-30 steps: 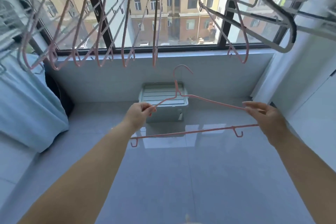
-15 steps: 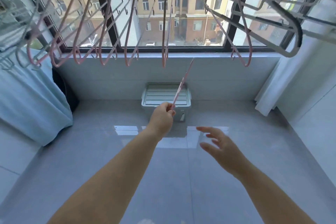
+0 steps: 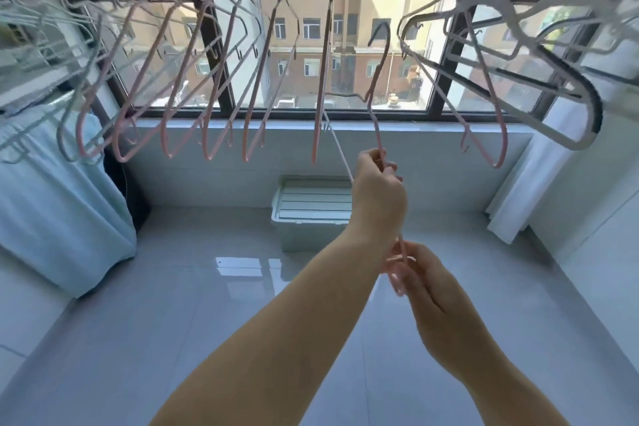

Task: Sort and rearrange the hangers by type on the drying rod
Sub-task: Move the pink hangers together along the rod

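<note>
A thin pink wire hanger [image 3: 376, 114] is raised edge-on in front of the window, its hook up near the glass. My left hand [image 3: 378, 195] is closed on its upper part. My right hand [image 3: 427, 282] grips its lower corner below. Several pink wire hangers [image 3: 207, 97] hang in a row across the upper left and middle. One more pink hanger [image 3: 484, 107] hangs to the right of the held one. Thick white and black hangers [image 3: 539, 79] hang at the upper right, pale white wire hangers [image 3: 31, 45] at the far left. The rod itself is out of view.
A lidded plastic storage box [image 3: 311, 214] stands on the tiled floor under the window sill [image 3: 432, 135]. A light blue cloth [image 3: 58, 211] hangs at the left. A white curtain [image 3: 529, 190] falls at the right corner.
The hanger was held flat in both hands, then turned edge-on and lifted toward the hanging row. My right hand let go, then took hold of its lower corner again.
</note>
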Motion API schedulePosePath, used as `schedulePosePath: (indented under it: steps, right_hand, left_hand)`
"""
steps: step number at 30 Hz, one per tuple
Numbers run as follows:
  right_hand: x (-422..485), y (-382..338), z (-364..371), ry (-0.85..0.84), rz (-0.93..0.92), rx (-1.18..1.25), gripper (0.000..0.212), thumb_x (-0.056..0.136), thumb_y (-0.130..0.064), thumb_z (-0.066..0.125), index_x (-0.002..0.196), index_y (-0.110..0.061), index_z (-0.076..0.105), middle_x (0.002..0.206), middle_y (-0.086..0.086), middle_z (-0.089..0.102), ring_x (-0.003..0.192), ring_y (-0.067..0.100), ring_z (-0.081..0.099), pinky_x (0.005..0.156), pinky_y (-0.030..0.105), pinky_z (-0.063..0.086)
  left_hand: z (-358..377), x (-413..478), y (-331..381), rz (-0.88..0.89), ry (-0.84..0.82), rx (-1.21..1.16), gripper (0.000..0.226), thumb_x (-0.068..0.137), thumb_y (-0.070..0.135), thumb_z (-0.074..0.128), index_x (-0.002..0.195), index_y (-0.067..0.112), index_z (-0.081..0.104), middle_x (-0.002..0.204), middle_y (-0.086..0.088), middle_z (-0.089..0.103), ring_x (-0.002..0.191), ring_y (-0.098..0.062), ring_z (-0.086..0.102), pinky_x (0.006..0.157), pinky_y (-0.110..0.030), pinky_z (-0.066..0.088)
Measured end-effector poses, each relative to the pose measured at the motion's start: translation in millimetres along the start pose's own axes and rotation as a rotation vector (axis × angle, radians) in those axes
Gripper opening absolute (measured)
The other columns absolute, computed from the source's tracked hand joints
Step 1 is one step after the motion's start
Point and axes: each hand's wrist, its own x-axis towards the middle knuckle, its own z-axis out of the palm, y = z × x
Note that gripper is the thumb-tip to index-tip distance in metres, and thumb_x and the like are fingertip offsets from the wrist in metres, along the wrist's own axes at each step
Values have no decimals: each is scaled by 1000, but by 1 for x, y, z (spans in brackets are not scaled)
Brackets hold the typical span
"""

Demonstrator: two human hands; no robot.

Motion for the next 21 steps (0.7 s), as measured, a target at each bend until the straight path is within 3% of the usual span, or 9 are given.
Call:
schedulePosePath:
  steps: [3,5,8,12,15,18,21]
  right_hand:
    - [15,-21,-12,61,-13,-4,24,92,-45,30,104,-37,49,77,-17,70,77,8,65,77,22,49]
    - [25,-36,-17,77,-69,-82,26,90,-58,25,103,-47,44,75,-19,70,72,21,66,73,33,51]
    - [38,-51,-22,132,-123,-171,27,88,-59,20,101,-49,42,70,-22,68,75,10,66,74,23,50]
    - [62,-70,-28,193,-108,-196,21,87,-45,23,98,-45,41,71,-21,67,71,-3,62,67,10,43]
    - [85,-80,-31,249,-154,-222,17,94,-35,30,103,-39,43,60,-6,66,48,-3,55,52,10,39]
    - [105,-82,-33,275,-168,-275,23,97,-26,34,114,-25,49,55,-5,63,42,-6,51,50,8,37]
    - [116,-77,-33,283,-154,-281,29,97,-26,35,121,-21,50,56,-6,64,42,-8,51,48,8,37]
  left_hand:
    - [0,7,25,93,-90,30,28,95,4,35,120,10,45,98,3,52,82,-7,52,67,-15,42]
    - [-2,13,43,127,-135,22,32,95,6,37,125,15,45,103,4,54,80,-4,52,63,-9,43]
    - [-6,24,67,187,-122,24,30,94,8,41,121,16,51,98,2,57,70,0,50,55,-2,38]
    - [-8,38,93,283,-117,48,26,93,7,44,114,15,56,94,9,57,80,-4,55,74,-9,42]
    - [-8,54,108,322,-139,78,20,93,5,42,101,19,56,90,14,55,86,-10,57,82,-22,45]
    - [-5,73,113,309,-140,103,20,94,4,40,102,14,56,96,6,56,78,-6,54,79,-26,46]
    - [-2,86,107,269,-133,128,22,95,6,39,109,10,56,104,0,56,76,-4,53,69,-16,44]
